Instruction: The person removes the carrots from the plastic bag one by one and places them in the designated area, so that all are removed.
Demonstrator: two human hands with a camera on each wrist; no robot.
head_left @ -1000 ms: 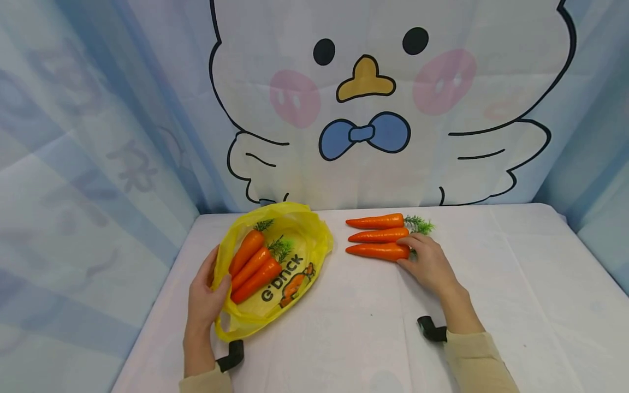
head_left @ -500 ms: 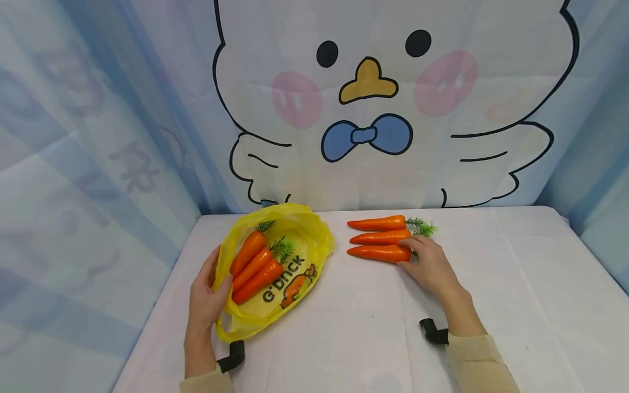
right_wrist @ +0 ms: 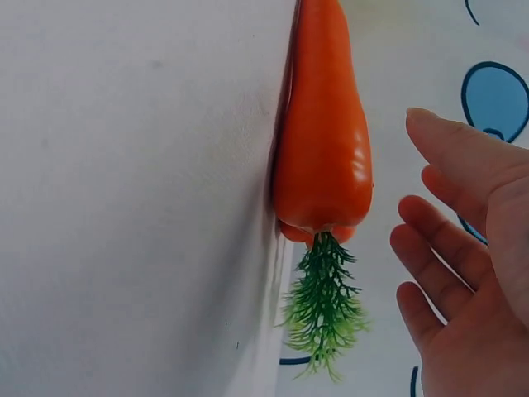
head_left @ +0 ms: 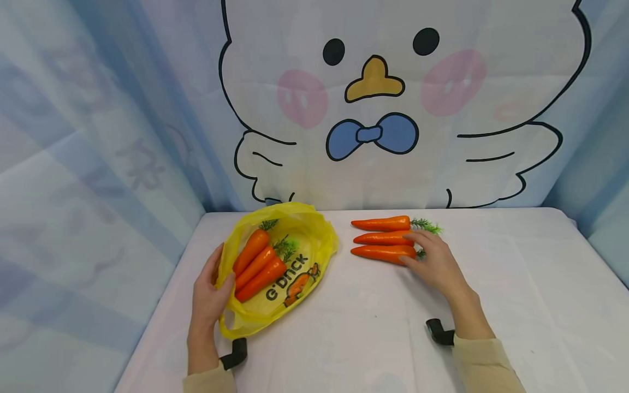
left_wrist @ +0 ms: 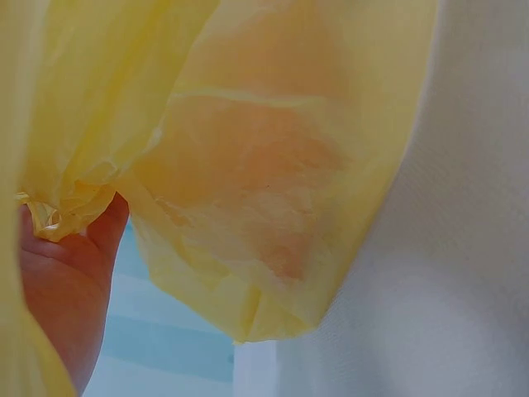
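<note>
At the left of the head view a yellow plastic bag (head_left: 324,232) lies with its mouth wide, showing printed lettering and a carrot picture. Inside it rest three orange toy carrots (head_left: 260,281) with green tops. My left hand (head_left: 210,295) grips the bag's left rim, thumb on the inside. To the right, three more carrots (head_left: 380,224) lie side by side on the cloth, tips pointing left. My right hand (head_left: 436,265) is over their leafy ends, fingers parted. In the right wrist view its fingers (right_wrist: 442,256) stand apart from the nearest carrot (right_wrist: 324,157).
A white cloth (head_left: 334,349) covers the table, whose back edge meets a curtain (head_left: 373,180) printed with a cartoon bird. Another pale blue curtain (head_left: 98,218) borders the left side. Each wrist wears a black camera mount (head_left: 236,353).
My right hand's fingers have loosened and spread away from the nearest carrot, which stays on the cloth. My left hand keeps its grip on the bag. The head view has shifted slightly.
</note>
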